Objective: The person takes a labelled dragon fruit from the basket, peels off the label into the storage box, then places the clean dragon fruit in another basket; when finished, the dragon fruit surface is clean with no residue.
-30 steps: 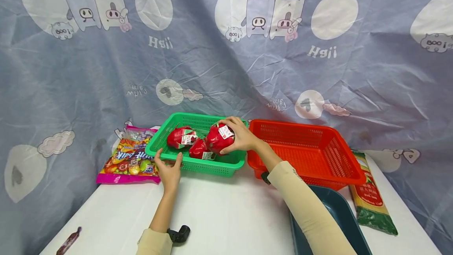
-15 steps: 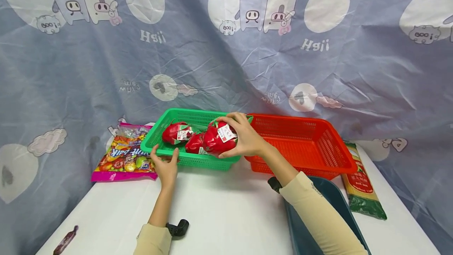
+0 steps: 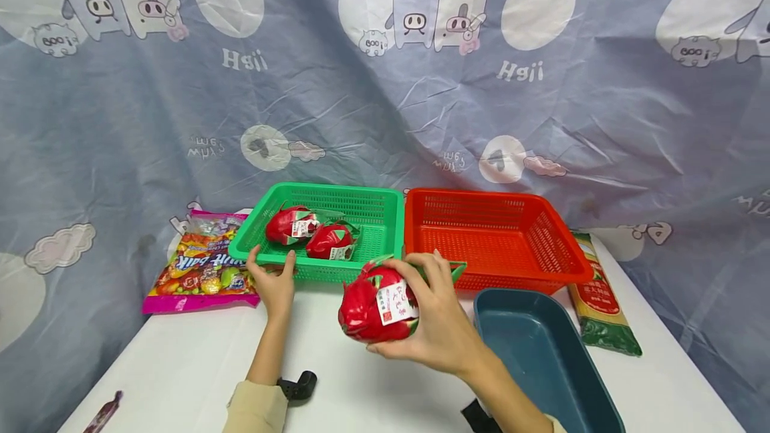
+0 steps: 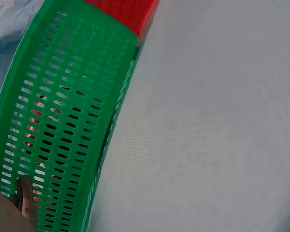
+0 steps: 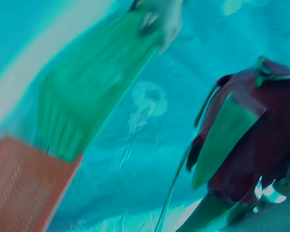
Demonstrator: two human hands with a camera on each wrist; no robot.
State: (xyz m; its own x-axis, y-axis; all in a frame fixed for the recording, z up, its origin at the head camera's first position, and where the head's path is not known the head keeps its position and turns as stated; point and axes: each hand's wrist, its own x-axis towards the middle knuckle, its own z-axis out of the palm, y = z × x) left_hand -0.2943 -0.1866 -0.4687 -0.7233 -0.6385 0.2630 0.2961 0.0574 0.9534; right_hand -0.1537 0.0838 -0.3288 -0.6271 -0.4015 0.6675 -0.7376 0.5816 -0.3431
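Observation:
A dragon fruit (image 3: 375,305) with a white label, apparently wrapped in clear film, is in my right hand (image 3: 442,326), above the white table in front of the green basket (image 3: 394,226). My thumb and fingers grip it from the right. In the right wrist view the dragon fruit (image 5: 251,130) appears dark red with green scales. Two more dragon fruits (image 3: 291,224) lie in the green basket's left half. My left hand (image 3: 273,286) touches that basket's front rim with thumb and forefinger spread. Its fingers (image 4: 27,198) lie against the perforated wall in the left wrist view.
A red basket (image 3: 505,259) adjoins the green one on the right. In front of it is a dark blue tray (image 3: 541,346). A colourful candy bag (image 3: 204,262) lies left, a yellow-green packet (image 3: 604,299) right. A small wrapped item (image 3: 103,413) lies front left.
My right hand has lifted the dragon fruit out of the green basket and brought it towards me, over the table. The left hand stays at the basket's rim. The head view has shifted slightly.

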